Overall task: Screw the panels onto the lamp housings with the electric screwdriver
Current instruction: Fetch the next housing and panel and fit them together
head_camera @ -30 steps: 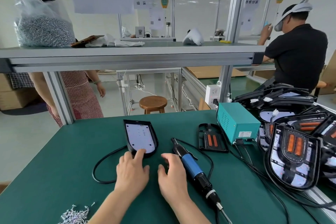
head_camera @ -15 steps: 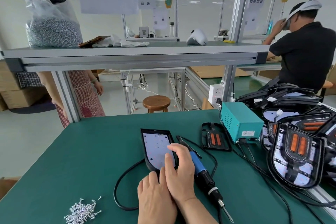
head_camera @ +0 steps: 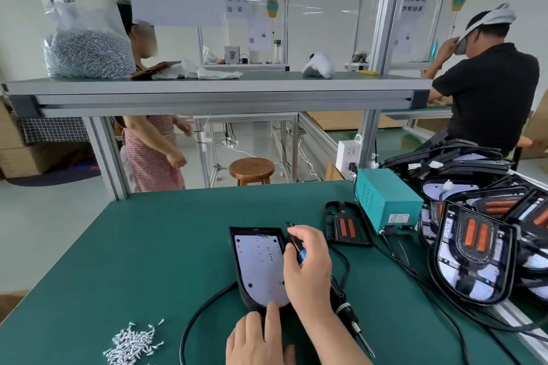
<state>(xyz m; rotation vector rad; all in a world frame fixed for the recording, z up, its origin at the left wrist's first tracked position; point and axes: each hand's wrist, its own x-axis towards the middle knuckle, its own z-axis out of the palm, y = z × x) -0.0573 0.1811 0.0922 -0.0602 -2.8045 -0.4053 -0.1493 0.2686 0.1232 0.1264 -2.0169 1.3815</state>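
A black lamp housing (head_camera: 241,275) with a white LED panel (head_camera: 259,264) in it lies on the green table (head_camera: 148,246), near the front centre. My left hand (head_camera: 258,338) rests at its near end, the index finger touching the panel's rounded edge. My right hand (head_camera: 308,270) curls around the blue and black electric screwdriver (head_camera: 344,302), which lies flat just right of the housing, its bit pointing toward me. A pile of small silver screws (head_camera: 133,345) sits at the front left.
A teal power box (head_camera: 388,201) stands at the right with black cables running across the table. A stack of lamp housings (head_camera: 474,249) fills the right edge; one black part (head_camera: 347,225) lies beside the box. Two people stand beyond the shelf frame.
The housing has come nearer to me on the table. My right hand has moved off the panel onto the screwdriver body and curled round it. My left hand stays at the near end.
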